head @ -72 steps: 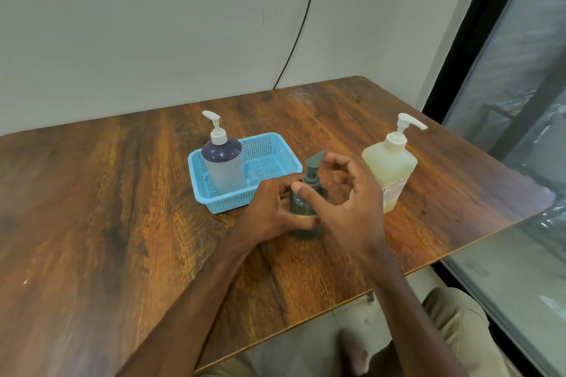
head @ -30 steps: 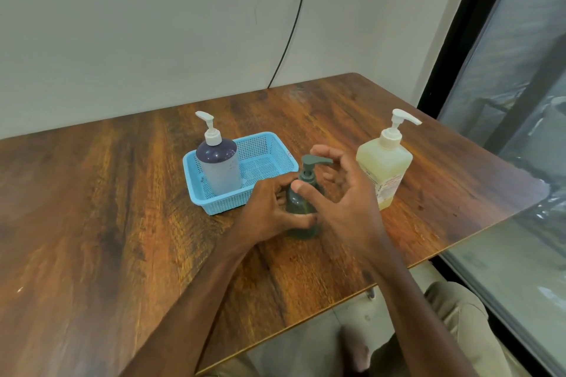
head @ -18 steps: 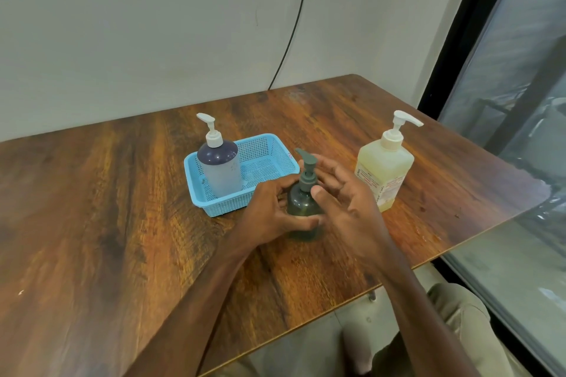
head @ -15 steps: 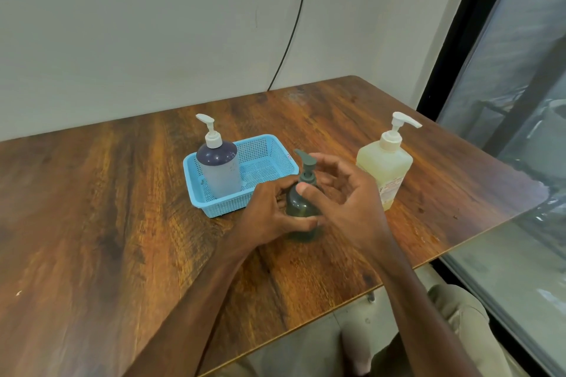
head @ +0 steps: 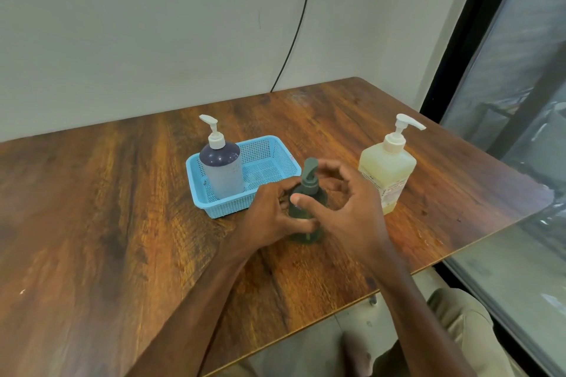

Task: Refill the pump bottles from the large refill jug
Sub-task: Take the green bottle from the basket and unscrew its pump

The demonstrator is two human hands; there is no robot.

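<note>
Unscrewing the pump, by the look of it: nozzle of the pump head aimed toward 1 o'clock 2.4 s back, swung to 3 o'clock by 1.0 s back, round at 11 o'clock 0.6 s back, now pointing roughly to 12 o'clock, away from the body. Nearly 1 full turn, then, with the green bottle itself planted on the same spot of the table, just off the 4 o'clock corner of the blue basket.

Left hand clamped round the bottle's body from the 9 o'clock side, thumb across the front, holding it against the twist. Right hand coming in from 3 o'clock, thumb tip laid against the collar, other fingers curled behind the pump neck; cannot tell whether actually pinching the collar or loosened between 2 twists, since the far side is hidden.

Meaning for the job: cap probably loosening on its thread, not yet lifted, no gap showing under the collar. No liquid moved so far. Likely a few more turns before pulling the pump and its tube clear.

Purple-topped bottle standing upright in the basket's 9 o'clock half, pump on and untouched. Yellow bottle upright at 3 o'clock, near the right hand but apart from it, perhaps the refill source; no bigger jug in sight.
</note>
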